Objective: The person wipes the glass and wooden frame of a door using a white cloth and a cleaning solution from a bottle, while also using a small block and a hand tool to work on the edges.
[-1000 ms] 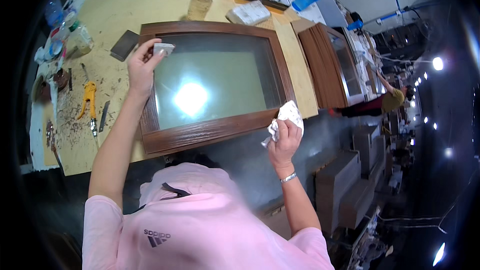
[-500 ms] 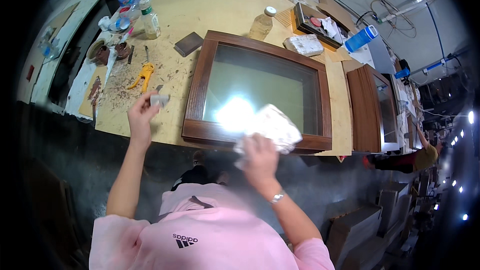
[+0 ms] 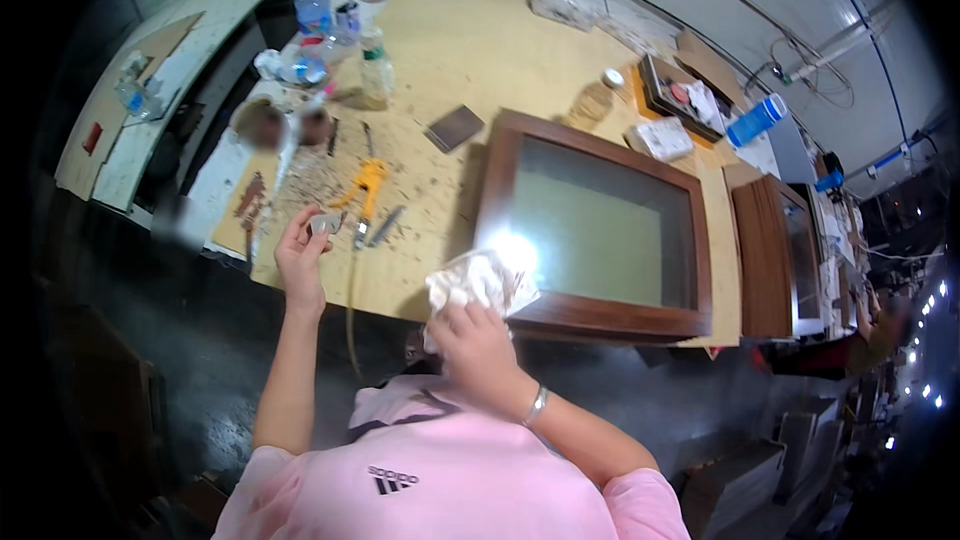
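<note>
My left hand (image 3: pixel 302 258) is raised at the bench's near edge, pinching a small flat grey piece (image 3: pixel 325 224), perhaps a scraper blade. A crumpled white cloth (image 3: pixel 478 278) is bunched under the fingers of my right hand (image 3: pixel 474 345). That cloth overlaps the near left corner of a dark brown wood-framed glass door (image 3: pixel 605 225), which lies flat on the bench. Bright light reflects off the glass beside the cloth. Close to my left hand lies a yellow air blow gun (image 3: pixel 370 183) with a hose (image 3: pixel 351 315) hanging over the edge.
A dark flat block (image 3: pixel 454 128) and a capped bottle (image 3: pixel 594 100) sit around the door. More bottles (image 3: pixel 374 70) and brown-stained pots (image 3: pixel 258 125) stand at the left. A wrapped white block (image 3: pixel 660 139), a blue bottle (image 3: pixel 757 120) and stacked doors (image 3: pixel 765 260) are on the right.
My right hand has drawn the cloth left across the door to its near left corner. My left hand keeps its pinch on the grey piece. The whole view has shifted.
</note>
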